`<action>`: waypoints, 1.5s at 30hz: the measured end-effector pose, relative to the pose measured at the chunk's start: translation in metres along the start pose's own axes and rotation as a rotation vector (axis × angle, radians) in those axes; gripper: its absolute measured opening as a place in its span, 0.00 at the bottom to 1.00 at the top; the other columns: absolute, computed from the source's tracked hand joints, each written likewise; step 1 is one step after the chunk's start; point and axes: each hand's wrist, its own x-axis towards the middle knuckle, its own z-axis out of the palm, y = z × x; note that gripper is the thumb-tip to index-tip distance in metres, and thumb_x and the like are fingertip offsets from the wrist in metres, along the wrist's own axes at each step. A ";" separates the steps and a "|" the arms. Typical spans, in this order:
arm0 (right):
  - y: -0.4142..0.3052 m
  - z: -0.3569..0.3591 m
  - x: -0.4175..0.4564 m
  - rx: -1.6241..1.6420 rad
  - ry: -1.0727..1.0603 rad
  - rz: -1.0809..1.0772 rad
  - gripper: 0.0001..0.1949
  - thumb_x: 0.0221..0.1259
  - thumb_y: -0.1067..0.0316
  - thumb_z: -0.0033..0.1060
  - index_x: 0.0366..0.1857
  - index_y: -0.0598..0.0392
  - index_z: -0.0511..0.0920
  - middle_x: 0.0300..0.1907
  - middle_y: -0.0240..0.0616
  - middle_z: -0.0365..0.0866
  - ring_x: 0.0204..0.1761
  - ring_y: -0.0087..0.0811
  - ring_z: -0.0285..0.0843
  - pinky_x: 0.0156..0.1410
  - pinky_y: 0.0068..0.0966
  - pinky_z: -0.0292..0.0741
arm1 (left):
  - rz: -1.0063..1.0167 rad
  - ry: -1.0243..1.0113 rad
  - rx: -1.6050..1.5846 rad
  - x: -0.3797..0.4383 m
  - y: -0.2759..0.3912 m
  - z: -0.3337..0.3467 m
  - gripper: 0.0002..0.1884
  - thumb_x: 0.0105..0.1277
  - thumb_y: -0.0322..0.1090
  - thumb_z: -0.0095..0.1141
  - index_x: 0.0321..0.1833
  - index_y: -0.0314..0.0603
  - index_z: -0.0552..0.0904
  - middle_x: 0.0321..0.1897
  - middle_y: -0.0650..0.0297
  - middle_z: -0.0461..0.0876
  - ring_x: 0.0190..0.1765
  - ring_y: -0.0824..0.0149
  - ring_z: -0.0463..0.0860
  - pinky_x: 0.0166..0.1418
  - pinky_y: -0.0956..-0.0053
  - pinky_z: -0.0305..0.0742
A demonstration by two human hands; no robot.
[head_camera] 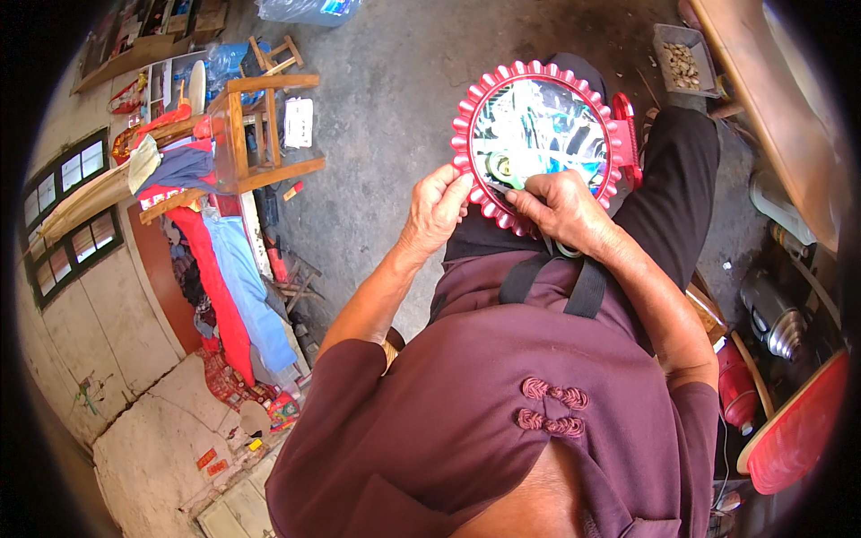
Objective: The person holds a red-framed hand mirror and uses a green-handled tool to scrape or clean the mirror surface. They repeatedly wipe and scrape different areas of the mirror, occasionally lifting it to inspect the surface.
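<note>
A round mirror (538,128) with a shiny red scalloped frame lies over my lap. At its lower left, my left hand (434,208) pinches the frame's rim between thumb and fingers. Closed over the lower right of the rim, my right hand (565,208) holds what look like scissors (570,252). A pale ring handle shows below that hand, and a thin metal tip pokes out past the thumb. A green ring shape appears in the glass, probably a reflection. Bright glare hides part of the mirror's surface. A red stand or handle (625,141) juts from the frame's right side.
An upturned wooden stool (269,84) stands to the left beside piled clothes (235,262). A plastic bin of small pale pieces (683,64) sits at the upper right near a wooden table edge (773,114). Vacuum flasks (770,313) stand at the right.
</note>
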 end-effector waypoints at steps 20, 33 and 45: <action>0.010 -0.008 0.016 -0.220 0.025 -0.314 0.17 0.60 0.60 0.60 0.20 0.63 0.76 0.17 0.54 0.72 0.23 0.52 0.75 0.28 0.40 0.69 | 0.061 -0.029 0.100 -0.002 0.010 0.002 0.12 0.70 0.38 0.48 0.38 0.35 0.78 0.21 0.70 0.74 0.23 0.78 0.70 0.27 0.80 0.68; 0.009 -0.002 0.000 0.173 0.028 -0.021 0.20 0.63 0.59 0.59 0.18 0.65 0.72 0.12 0.48 0.68 0.16 0.27 0.70 0.25 0.33 0.67 | 0.040 -0.095 0.150 0.012 0.008 0.001 0.17 0.69 0.44 0.48 0.47 0.37 0.80 0.26 0.69 0.78 0.27 0.77 0.76 0.31 0.81 0.73; 0.008 -0.008 0.007 -0.041 0.142 -0.052 0.19 0.62 0.59 0.55 0.19 0.65 0.77 0.16 0.51 0.76 0.20 0.42 0.80 0.29 0.36 0.75 | -0.064 -0.041 0.114 0.018 0.024 0.013 0.16 0.71 0.43 0.48 0.31 0.36 0.76 0.20 0.69 0.74 0.23 0.77 0.73 0.26 0.80 0.70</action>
